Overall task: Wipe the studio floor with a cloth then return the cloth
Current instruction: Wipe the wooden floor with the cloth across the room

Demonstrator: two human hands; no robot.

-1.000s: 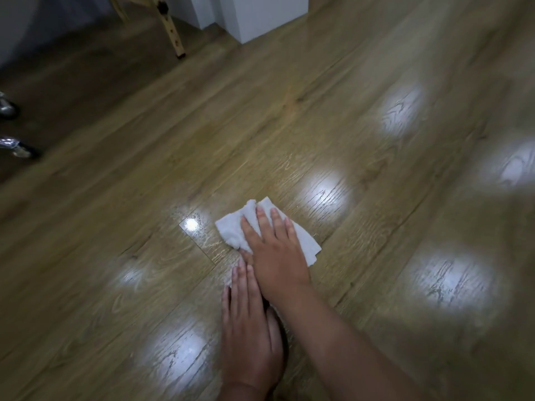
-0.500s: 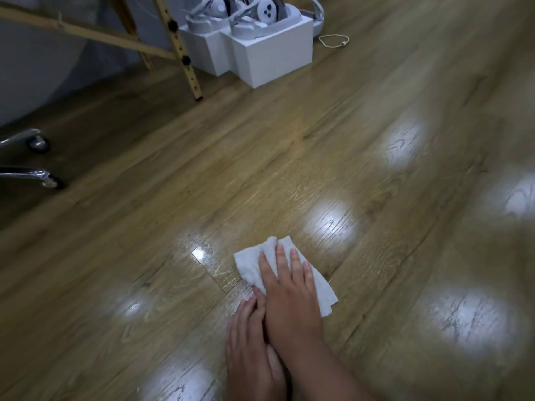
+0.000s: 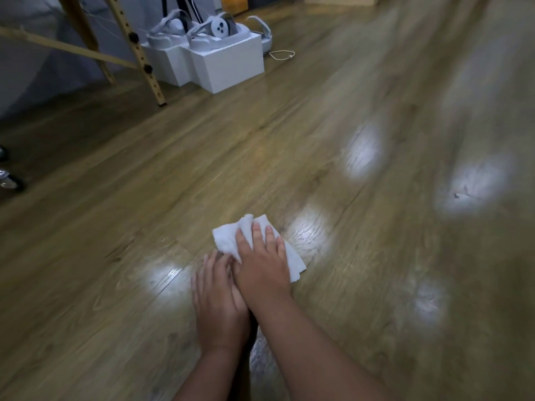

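Observation:
A white cloth (image 3: 228,237) lies bunched on the glossy wooden floor (image 3: 333,117) near the bottom middle of the head view. My right hand (image 3: 263,261) presses flat on the cloth with straight fingers, covering most of it. My left hand (image 3: 217,302) lies flat on the floor just behind and left of it, its fingertips touching the cloth's near edge and partly tucked under my right hand.
White boxes (image 3: 228,65) holding headsets stand at the back, with a loose cable (image 3: 282,55) on the floor beside them. A wooden stand leg (image 3: 144,62) slants down at the back left. A chair caster (image 3: 11,183) shows at the left edge.
The view has tilted up, bringing the boxes and stand into sight. Both hands and the cloth stay together and have slid slightly forward and right over the floor.

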